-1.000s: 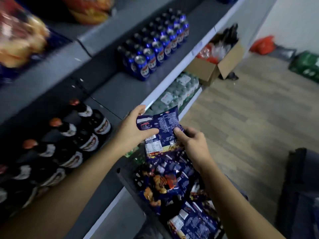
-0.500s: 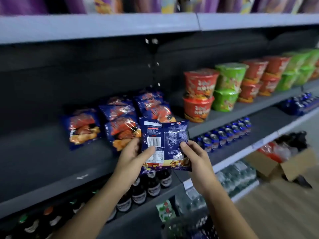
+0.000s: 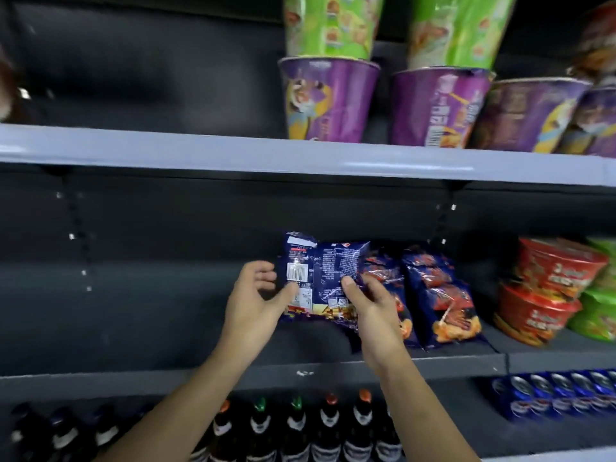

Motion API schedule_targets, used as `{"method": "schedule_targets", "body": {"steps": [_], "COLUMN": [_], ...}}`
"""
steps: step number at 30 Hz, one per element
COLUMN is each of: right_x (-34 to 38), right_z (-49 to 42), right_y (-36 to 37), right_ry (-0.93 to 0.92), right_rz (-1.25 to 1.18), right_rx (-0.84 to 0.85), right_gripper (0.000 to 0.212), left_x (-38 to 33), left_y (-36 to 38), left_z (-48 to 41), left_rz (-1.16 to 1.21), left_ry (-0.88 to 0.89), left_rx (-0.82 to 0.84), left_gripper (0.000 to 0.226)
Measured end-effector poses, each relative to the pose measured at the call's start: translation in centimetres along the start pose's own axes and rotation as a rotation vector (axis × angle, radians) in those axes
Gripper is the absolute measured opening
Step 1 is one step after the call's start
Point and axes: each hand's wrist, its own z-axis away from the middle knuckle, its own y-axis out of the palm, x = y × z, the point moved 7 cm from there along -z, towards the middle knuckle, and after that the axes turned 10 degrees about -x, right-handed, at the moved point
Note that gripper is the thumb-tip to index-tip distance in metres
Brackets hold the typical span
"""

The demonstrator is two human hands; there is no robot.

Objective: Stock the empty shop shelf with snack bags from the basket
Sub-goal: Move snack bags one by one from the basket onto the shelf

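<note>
A dark blue snack bag (image 3: 325,271) stands back side out, barcode showing, on the dark middle shelf (image 3: 133,331). My right hand (image 3: 373,305) pinches its lower right part with thumb and fingers. My left hand (image 3: 256,301) is at its lower left edge, thumb against the bag and fingers loosely spread. Right behind it stand several matching blue snack bags (image 3: 436,295) with orange pictures, front side out. The basket is out of view.
Red and green noodle bowls (image 3: 550,295) fill the shelf's right end. Purple and green cups (image 3: 330,98) stand on the grey shelf above. Dark bottles (image 3: 328,431) and blue cans (image 3: 546,395) line the shelf below. The middle shelf's left part holds nothing.
The view rose from the basket to the shelves. Both hands carried the bag up and set it against the row of bags; the left fingers loosened.
</note>
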Motion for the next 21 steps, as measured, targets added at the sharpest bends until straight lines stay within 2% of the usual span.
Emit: {"method": "schedule_targets", "body": {"steps": [2,5,7,9,13,14,17,21], "right_x": [0.3,0.4,0.1,0.1,0.8,0.7,-0.9,-1.5], "right_z": [0.3,1.2,1.8,2.1,0.6,0.3,-0.1,-0.2], "right_y": [2.0,4.7,5.8,6.0,4.0,3.8,4.0,4.0], "right_ry": [-0.062,-0.112,-0.1,-0.086,-0.148,-0.139,-0.025,0.045], "right_rz": [0.04,0.068,0.121,0.146,0.113,0.121,0.148,0.11], "right_rx": [0.016,0.093,0.157,0.185,0.007,-0.008,0.042,0.046], "right_gripper": [0.015,0.01,0.028,0.044,0.021,0.02,0.038,0.023], "left_x": [-0.3,-0.6,-0.3,0.4,2.3,2.7,2.9,2.7], "left_y": [-0.6,0.7,1.0,0.7,-0.3,-0.2,0.4,1.1], "left_z": [-0.1,0.2,-0.3,-1.4,-3.4,-3.7,-3.9,-3.9], "left_rz": [-0.04,-0.003,0.069,0.142,0.281,0.308,0.357,0.401], "left_ry": [0.074,0.029,-0.044,-0.097,-0.205,-0.225,-0.253,-0.261], "left_rx": [0.005,0.175,0.214,0.182,0.17,0.193,0.267,0.3], "left_gripper": [0.029,0.035,0.037,0.029,0.024,0.026,0.037,0.056]}}
